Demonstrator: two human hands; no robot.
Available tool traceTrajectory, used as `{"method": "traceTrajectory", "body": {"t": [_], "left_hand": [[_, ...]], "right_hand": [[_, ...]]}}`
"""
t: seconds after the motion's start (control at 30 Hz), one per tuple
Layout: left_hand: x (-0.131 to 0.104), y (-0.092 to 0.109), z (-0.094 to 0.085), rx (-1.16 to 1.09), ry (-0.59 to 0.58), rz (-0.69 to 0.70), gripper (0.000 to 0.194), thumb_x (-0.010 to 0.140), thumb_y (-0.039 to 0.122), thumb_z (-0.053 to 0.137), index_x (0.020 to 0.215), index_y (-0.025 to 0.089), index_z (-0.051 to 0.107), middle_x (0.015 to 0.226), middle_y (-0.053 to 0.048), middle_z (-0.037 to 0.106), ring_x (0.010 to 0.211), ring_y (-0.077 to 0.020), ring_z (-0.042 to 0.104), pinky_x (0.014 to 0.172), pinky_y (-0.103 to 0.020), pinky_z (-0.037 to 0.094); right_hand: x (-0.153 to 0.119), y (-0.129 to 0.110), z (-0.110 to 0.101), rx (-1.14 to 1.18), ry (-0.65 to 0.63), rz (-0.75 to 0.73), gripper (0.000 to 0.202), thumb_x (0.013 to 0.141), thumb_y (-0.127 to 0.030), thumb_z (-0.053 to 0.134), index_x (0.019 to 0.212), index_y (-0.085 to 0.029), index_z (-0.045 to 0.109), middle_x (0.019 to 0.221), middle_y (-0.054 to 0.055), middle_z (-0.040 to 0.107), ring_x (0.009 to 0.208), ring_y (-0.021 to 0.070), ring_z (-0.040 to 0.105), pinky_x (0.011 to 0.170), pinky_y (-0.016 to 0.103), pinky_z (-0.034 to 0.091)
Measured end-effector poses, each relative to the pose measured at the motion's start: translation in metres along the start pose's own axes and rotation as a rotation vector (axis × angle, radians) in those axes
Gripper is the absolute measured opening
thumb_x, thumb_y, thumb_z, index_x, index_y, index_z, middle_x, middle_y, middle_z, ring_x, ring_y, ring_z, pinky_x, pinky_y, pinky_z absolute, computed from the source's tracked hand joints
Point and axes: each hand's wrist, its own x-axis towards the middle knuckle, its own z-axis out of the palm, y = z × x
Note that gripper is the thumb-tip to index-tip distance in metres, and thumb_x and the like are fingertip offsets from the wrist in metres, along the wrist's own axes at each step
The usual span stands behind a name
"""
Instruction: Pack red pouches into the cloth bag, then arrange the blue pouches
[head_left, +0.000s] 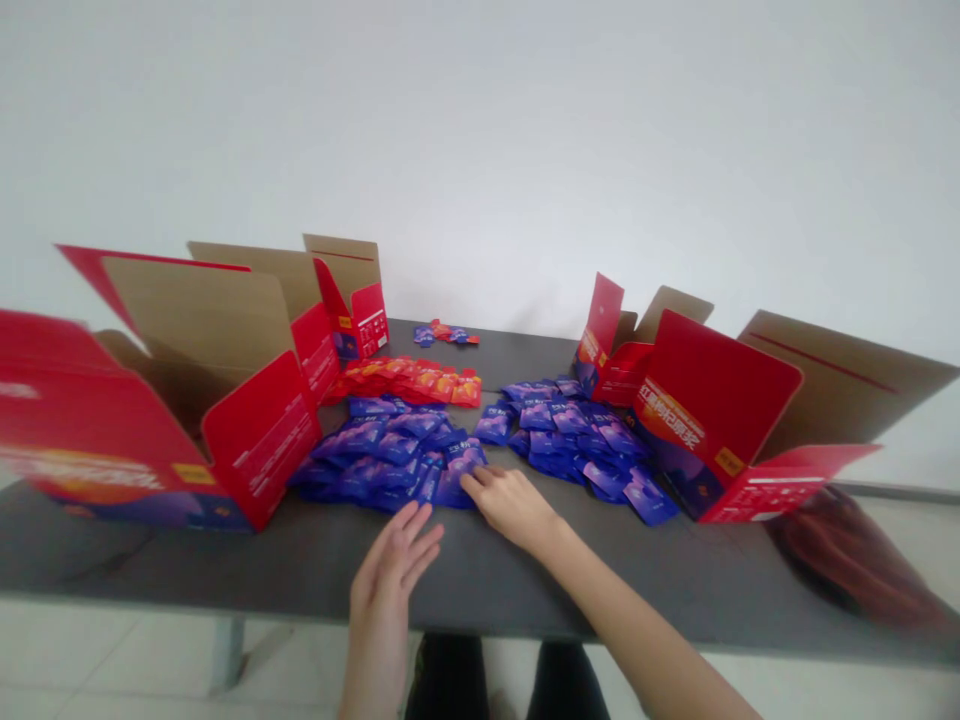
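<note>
My right hand (514,505) reaches to the near edge of a heap of purple sachets (390,450), its fingers bent and pinched at a purple sachet (459,480) on the heap's right side. Just left of it, my left hand (397,560) hovers over the near part of the table, fingers apart and nothing in them. Behind that heap lies a row of overlapping red-orange sachets (420,377). A second heap of purple sachets (562,430) spreads out to the right of my right hand.
Open red cartons with raised flaps stand on the left (262,440) and right (697,420) of the dark table (300,570). A few mixed sachets (446,333) lie at the back. A blurred reddish-brown thing (855,555) sits at the right edge. A white wall (480,150) rises behind.
</note>
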Motion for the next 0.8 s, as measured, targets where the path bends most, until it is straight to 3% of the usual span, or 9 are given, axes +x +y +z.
{"method": "traceTrajectory", "body": {"t": [0.1, 0.17, 0.27, 0.37, 0.53, 0.63, 0.73, 0.8], "left_hand": [[0.006, -0.006, 0.008, -0.127, -0.036, -0.071, 0.042, 0.076, 0.041, 0.061, 0.112, 0.019, 0.057, 0.122, -0.010, 0.057, 0.106, -0.0256, 0.058, 0.095, -0.039, 0.041], [0.007, -0.009, 0.011, -0.187, -0.033, -0.099, 0.041, 0.077, 0.038, 0.060, 0.114, 0.020, 0.055, 0.127, -0.009, 0.053, 0.109, -0.0254, 0.056, 0.100, -0.040, 0.037], [0.004, -0.008, 0.020, -0.288, -0.048, -0.227, 0.040, 0.080, 0.038, 0.056, 0.117, 0.022, 0.053, 0.132, -0.008, 0.049, 0.110, -0.0267, 0.054, 0.102, -0.045, 0.034], [-0.005, -0.002, 0.034, -0.408, -0.146, -0.397, 0.040, 0.085, 0.044, 0.046, 0.117, 0.020, 0.053, 0.128, -0.010, 0.052, 0.111, -0.0286, 0.054, 0.098, -0.049, 0.038], [-0.016, 0.004, 0.054, -0.412, -0.229, -0.542, 0.043, 0.087, 0.043, 0.042, 0.118, 0.015, 0.054, 0.113, -0.013, 0.062, 0.103, -0.0251, 0.059, 0.088, -0.036, 0.047], [-0.018, 0.000, 0.056, -0.276, -0.204, -0.481, 0.040, 0.082, 0.030, 0.055, 0.119, 0.016, 0.053, 0.113, -0.011, 0.063, 0.097, -0.0225, 0.062, 0.083, -0.029, 0.049], [-0.019, -0.004, 0.054, -0.200, -0.174, -0.407, 0.043, 0.074, 0.021, 0.064, 0.116, 0.018, 0.056, 0.115, -0.008, 0.062, 0.098, -0.0220, 0.062, 0.079, -0.026, 0.050], [-0.021, -0.003, 0.051, -0.183, -0.159, -0.409, 0.042, 0.071, 0.021, 0.066, 0.113, 0.018, 0.059, 0.114, -0.009, 0.063, 0.097, -0.0236, 0.062, 0.077, -0.027, 0.052]], "right_hand": [[-0.015, 0.006, 0.007, -0.138, 0.125, -0.052, 0.024, 0.086, -0.009, 0.043, 0.108, -0.009, 0.053, 0.102, 0.016, 0.063, 0.093, 0.0228, 0.061, 0.069, 0.030, 0.053], [-0.027, 0.010, 0.006, -0.176, 0.312, -0.065, 0.025, 0.087, -0.007, 0.041, 0.108, -0.007, 0.054, 0.102, 0.016, 0.064, 0.092, 0.0208, 0.062, 0.072, 0.028, 0.054], [-0.049, 0.005, -0.008, -0.174, 0.655, -0.086, 0.024, 0.088, -0.006, 0.041, 0.105, -0.005, 0.057, 0.097, 0.015, 0.067, 0.092, 0.0196, 0.063, 0.077, 0.028, 0.054], [-0.072, -0.011, -0.029, -0.149, 0.846, -0.128, 0.022, 0.086, -0.006, 0.044, 0.102, -0.002, 0.059, 0.094, 0.017, 0.067, 0.096, 0.0232, 0.063, 0.079, 0.031, 0.054], [-0.094, -0.046, -0.034, -0.127, 0.818, -0.218, 0.019, 0.083, -0.010, 0.049, 0.096, -0.003, 0.062, 0.089, 0.016, 0.069, 0.094, 0.0262, 0.063, 0.078, 0.034, 0.055], [-0.101, -0.060, -0.025, -0.107, 0.755, -0.192, 0.019, 0.083, -0.011, 0.048, 0.095, -0.006, 0.063, 0.091, 0.014, 0.069, 0.093, 0.0249, 0.064, 0.077, 0.033, 0.056], [-0.108, -0.062, -0.023, 0.046, 0.710, -0.146, 0.014, 0.084, -0.014, 0.050, 0.088, -0.012, 0.064, 0.088, 0.009, 0.069, 0.091, 0.0201, 0.064, 0.080, 0.029, 0.054], [-0.108, -0.050, -0.028, 0.216, 0.703, -0.105, 0.014, 0.086, -0.017, 0.050, 0.085, -0.016, 0.063, 0.083, 0.005, 0.069, 0.086, 0.0148, 0.064, 0.081, 0.024, 0.052]]}}
